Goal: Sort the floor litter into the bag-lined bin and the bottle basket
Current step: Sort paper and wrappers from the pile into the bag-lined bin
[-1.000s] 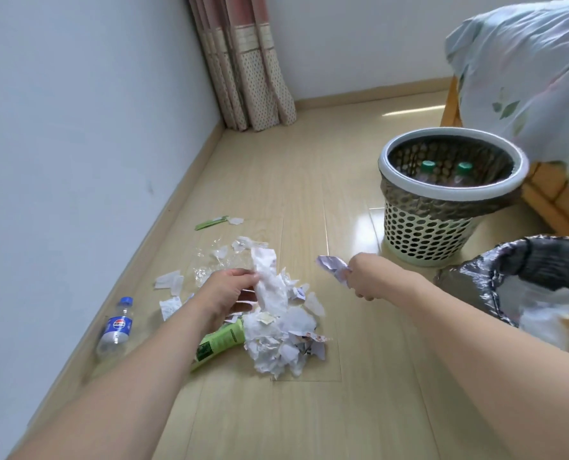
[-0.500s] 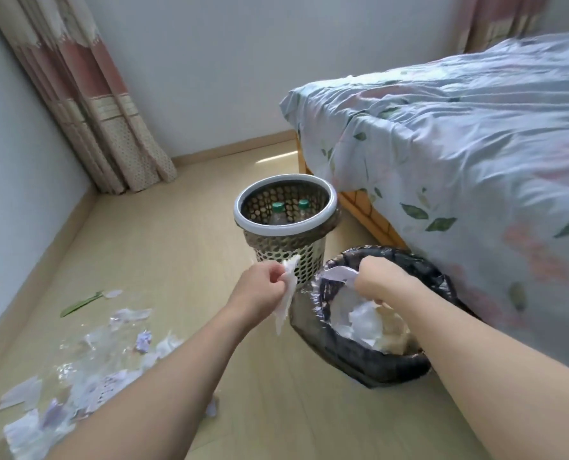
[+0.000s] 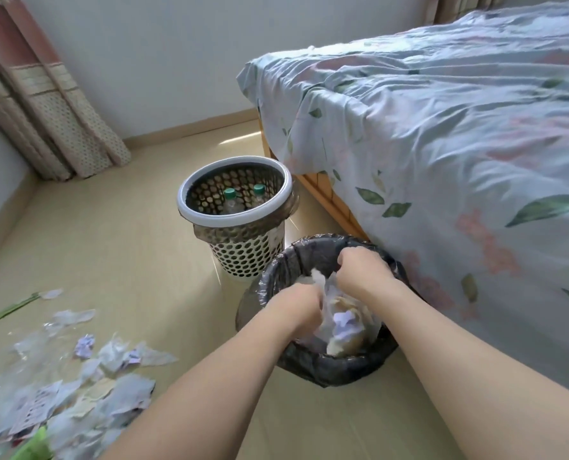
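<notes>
A second ago my hands were down at the paper scraps (image 3: 87,390) on the floor, each picking up a piece. Since then I have turned toward the bed, and both my left hand (image 3: 298,308) and right hand (image 3: 364,268) have reached into the black-lined bin (image 3: 313,368), over the crumpled paper inside.

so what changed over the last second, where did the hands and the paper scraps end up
Both hands left the paper pile on the floor and swung right to the bag-lined bin. The left hand carried its white scrap over the rim and holds it there; the right hand is curled inside the bin, its scrap no longer visible. The bottle basket with its two green-capped bottles stayed put.
</notes>
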### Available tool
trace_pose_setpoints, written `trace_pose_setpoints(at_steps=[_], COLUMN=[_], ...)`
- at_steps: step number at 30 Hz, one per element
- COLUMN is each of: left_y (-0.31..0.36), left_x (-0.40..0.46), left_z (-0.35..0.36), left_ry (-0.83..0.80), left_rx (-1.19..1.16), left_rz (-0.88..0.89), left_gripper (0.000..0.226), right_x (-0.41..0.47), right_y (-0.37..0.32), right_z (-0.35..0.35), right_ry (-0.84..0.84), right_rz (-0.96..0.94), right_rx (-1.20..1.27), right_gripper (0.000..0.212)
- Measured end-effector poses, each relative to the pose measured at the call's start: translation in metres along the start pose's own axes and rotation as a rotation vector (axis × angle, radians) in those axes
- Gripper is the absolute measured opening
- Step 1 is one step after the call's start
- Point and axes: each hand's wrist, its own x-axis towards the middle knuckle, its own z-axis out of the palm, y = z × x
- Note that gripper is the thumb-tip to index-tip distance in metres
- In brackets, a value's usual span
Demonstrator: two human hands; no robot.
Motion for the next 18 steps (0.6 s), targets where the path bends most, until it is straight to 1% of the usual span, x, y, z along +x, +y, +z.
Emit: trace_pose_setpoints(at_steps=[2, 4, 6, 7, 10, 14, 16, 18], left_y=[-0.018, -0.044, -0.084, -0.112, -0.195, -0.284, -0.312, -0.333], left_x=[-0.008, -0.022, -0.041, -0.055, -0.102, -0.177, -0.21, -0.234], left_z=[-0.022, -0.04, -0.045, -0.042, -0.013, 0.048, 0.08, 0.111], left_ry=[0.218, 0.383, 0.485, 0.504, 0.465, 0.346, 0.312, 0.278], left_rx=[-0.063, -0.082, -0.133, -0.156, -0.2, -0.329, -0.389, -0.425], left_rz=[0.009, -0.02, -0.121, -0.204, -0.459, -0.765, -0.862, -0.903], left_gripper=[0.025, 0.02, 0.021, 0.023, 0.027, 0.024, 0.021, 0.018], right_x=[0.007, 0.011, 0.012, 0.01, -0.004, -0.033, -0.048, -0.058], right_y=[-0.023, -0.05, -0.089, -0.115, -0.182, -0.248, -0.267, -0.281], right_z=[0.005, 0.014, 0.03, 0.043, 0.084, 0.157, 0.189, 0.218], right_ry=[0.057, 0.086, 0.076, 0.049, -0.076, -0.368, -0.492, -0.611], right_rz=[-0.063, -0.142, -0.242, -0.308, -0.476, -0.596, -0.61, -0.64], right_rx=[0.053, 0.104, 0.152, 0.162, 0.174, 0.094, 0.007, -0.107], right_gripper=[0.038, 0.035, 0.033, 0.034, 0.038, 0.039, 0.038, 0.034])
